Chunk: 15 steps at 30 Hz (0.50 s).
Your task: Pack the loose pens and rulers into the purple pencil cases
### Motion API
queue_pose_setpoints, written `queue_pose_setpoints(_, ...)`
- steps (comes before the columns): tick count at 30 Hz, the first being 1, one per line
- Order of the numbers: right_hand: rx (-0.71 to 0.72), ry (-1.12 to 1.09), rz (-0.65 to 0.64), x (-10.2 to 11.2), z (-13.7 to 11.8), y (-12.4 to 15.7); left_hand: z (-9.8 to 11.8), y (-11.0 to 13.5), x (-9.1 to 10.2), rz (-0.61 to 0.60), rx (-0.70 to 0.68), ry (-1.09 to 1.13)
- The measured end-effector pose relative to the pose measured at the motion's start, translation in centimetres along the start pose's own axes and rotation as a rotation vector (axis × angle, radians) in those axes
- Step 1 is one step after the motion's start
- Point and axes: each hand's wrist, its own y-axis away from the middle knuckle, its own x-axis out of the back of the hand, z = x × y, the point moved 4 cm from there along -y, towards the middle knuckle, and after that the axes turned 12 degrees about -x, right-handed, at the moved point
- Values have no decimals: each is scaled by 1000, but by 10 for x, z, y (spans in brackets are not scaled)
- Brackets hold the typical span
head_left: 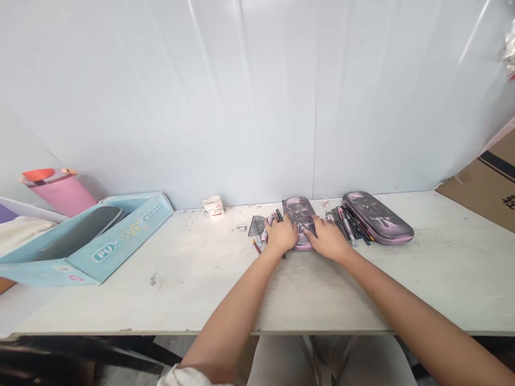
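Note:
A purple pencil case (301,212) lies on the white table (201,279) near the wall. My left hand (281,235) rests on its left edge and my right hand (328,238) on its right side, fingers curled over the case. A second purple pencil case (378,217) lies to the right. Several pens and pencils (350,222) are heaped between the two cases. More pens (267,228) and a clear set square (256,225) lie just left of my left hand.
A light blue open cardboard box (100,241) stands at the left, with a pink roll (60,190) behind it. A small paper cup (213,206) sits by the wall. A brown carton (486,182) is at the far right. A tiny white eraser (325,202) lies near the wall.

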Motion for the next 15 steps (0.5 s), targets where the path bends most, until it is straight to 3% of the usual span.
queue_pose_setpoints(6,-13,-49,35,-8,-31,12,-16,10,13,49,43,126)
queue_pose_setpoints(12,94,-274,193,2,-39,25,-16,4,49,379,98,618)
queue_pose_setpoints(15,203,-324,343,14,-40,30,-13,2,63,400,110,805)
